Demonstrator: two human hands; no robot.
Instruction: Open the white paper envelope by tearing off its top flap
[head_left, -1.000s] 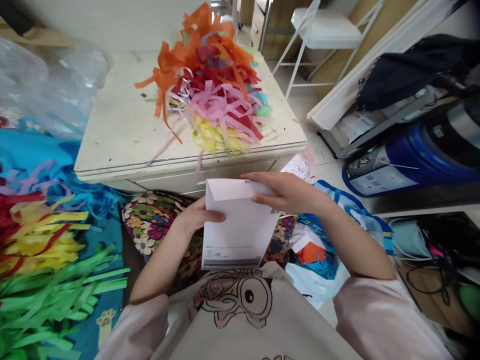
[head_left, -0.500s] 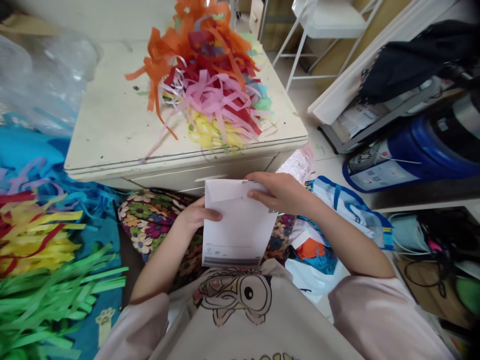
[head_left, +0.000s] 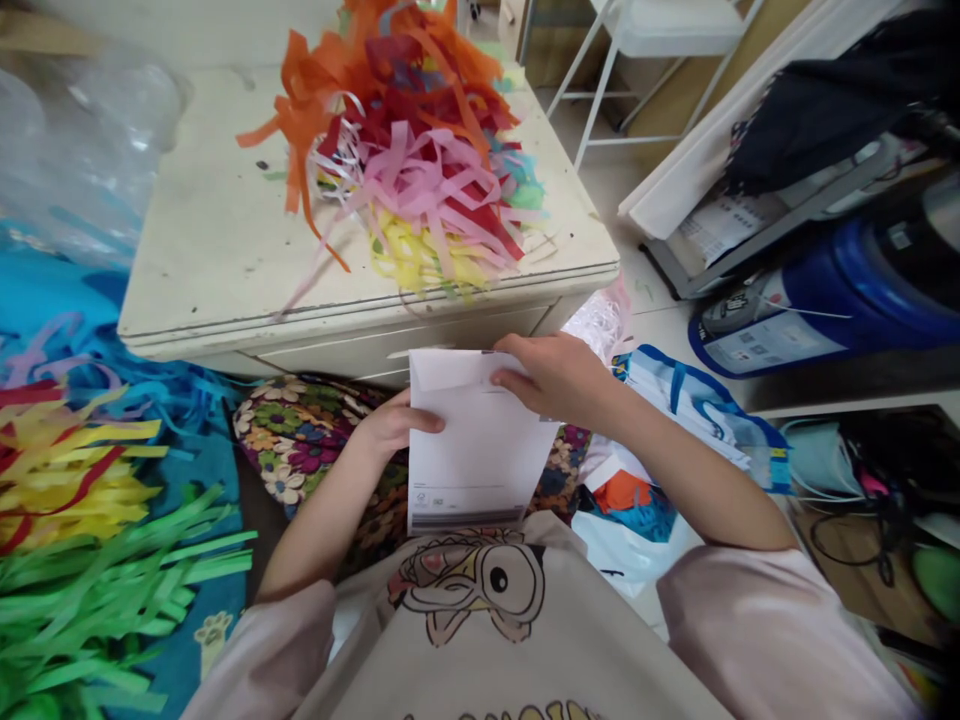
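Note:
A white envelope (head_left: 472, 450) stands upright in front of my chest, flap end up, with small print along its bottom edge. My left hand (head_left: 390, 425) grips its left edge, thumb on the front. My right hand (head_left: 551, 375) holds the top right corner, fingers pressing on the folded flap. Just beyond the envelope, a heap of coloured paper strips (head_left: 420, 160), orange, red, pink and yellow, lies on a worn cream table (head_left: 210, 250).
Green, yellow and red paper strips (head_left: 90, 520) lie on a blue cloth at left. A floral cushion (head_left: 307, 440) sits under the table edge. Blue and white bags (head_left: 675, 420), a blue drum (head_left: 832, 300) and a white folding chair (head_left: 660, 30) crowd the right.
My right hand's fingers have slid slightly along the envelope flap. The view has tilted a little, so the table and strips sit lower left in the picture.

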